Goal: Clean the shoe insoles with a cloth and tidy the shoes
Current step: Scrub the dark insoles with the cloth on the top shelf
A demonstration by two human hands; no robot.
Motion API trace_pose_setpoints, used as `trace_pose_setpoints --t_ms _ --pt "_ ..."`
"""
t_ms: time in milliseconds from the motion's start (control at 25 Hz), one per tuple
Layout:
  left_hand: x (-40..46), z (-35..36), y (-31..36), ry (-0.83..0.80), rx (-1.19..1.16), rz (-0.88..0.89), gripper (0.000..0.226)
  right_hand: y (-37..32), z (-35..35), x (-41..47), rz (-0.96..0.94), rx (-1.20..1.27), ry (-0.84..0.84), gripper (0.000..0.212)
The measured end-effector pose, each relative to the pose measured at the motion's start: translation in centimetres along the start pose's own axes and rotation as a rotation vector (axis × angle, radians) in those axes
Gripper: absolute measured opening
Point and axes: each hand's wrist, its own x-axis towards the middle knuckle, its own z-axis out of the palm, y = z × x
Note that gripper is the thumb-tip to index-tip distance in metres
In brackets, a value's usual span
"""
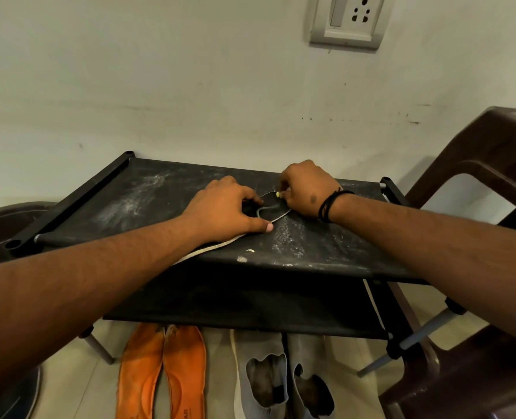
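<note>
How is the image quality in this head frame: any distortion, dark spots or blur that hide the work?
Head view: wide-angle bending stretches both forearms and tilts the rack; lighting is dim and even, no glare; the dark insole barely separates from the rack top; the lower shelf is in deep shadow; the right hand hides whatever small yellow-green thing it pinches.

A room in a home is shown. A low black fabric shoe rack with a dusty top (147, 195) is set against a plain white painted wall (160, 86). Above it, a white plug socket (349, 21) is fixed. Beside it, a brown plastic chair (489, 164) is seen. Under it, two flat orange insoles (163, 373) and grey slip-on shoes (280, 373) are laid on a pale tiled floor (78, 385).
</note>
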Motion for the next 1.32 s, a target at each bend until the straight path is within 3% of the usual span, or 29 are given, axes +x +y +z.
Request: trace_pose_setpoints --t_ms 240,360,440,520,600,720,920,1080,1240,1320 --pt "0.0 0.0 -0.2 0.007 0.016 0.004 0.064 -1.5 -0.4 0.0 -0.127 0.210 -0.172 0.004" --pt "-0.1 -0.1 0.1 0.011 0.014 -0.010 0.070 -0.4 -0.3 0.9 -0.016 0.041 -0.055 0.006" --pt "-0.2 -0.1 0.1 0.014 0.019 -0.016 0.072 -1.3 0.2 0.8 -0.048 -0.080 -0.032 0.012" --pt "-0.1 0.0 0.1 0.009 0.034 -0.020 0.073 -2.3 0.2 0.6 -0.138 0.039 -0.093 0.010" --pt "0.0 -0.1 0.1 0.011 0.046 -0.025 0.073 -2.4 -0.2 0.7 -0.078 0.142 -0.114 0.006" --pt "-0.1 0.0 0.2 0.018 0.032 -0.023 0.075 -1.7 -0.3 1.0 0.022 -0.033 0.001 0.010" --pt "0.0 0.0 0.0 0.002 0.049 -0.017 0.074 -1.7 -0.5 0.4 -0.090 0.169 -0.150 0.004" --pt "0.0 0.2 -0.1 0.005 0.035 -0.017 0.083 -0.5 -0.3 0.0 0.002 0.009 -0.035 0.010" --pt "0.0 0.3 -0.2 0.008 0.043 -0.006 0.091 -1.1 -1.3 -1.7 -0.144 0.181 -0.274 0.004" --pt "0.2 0.1 -0.2 0.006 0.039 -0.011 0.092 -0.9 -0.8 -1.4 -0.085 0.165 -0.207 0.003"
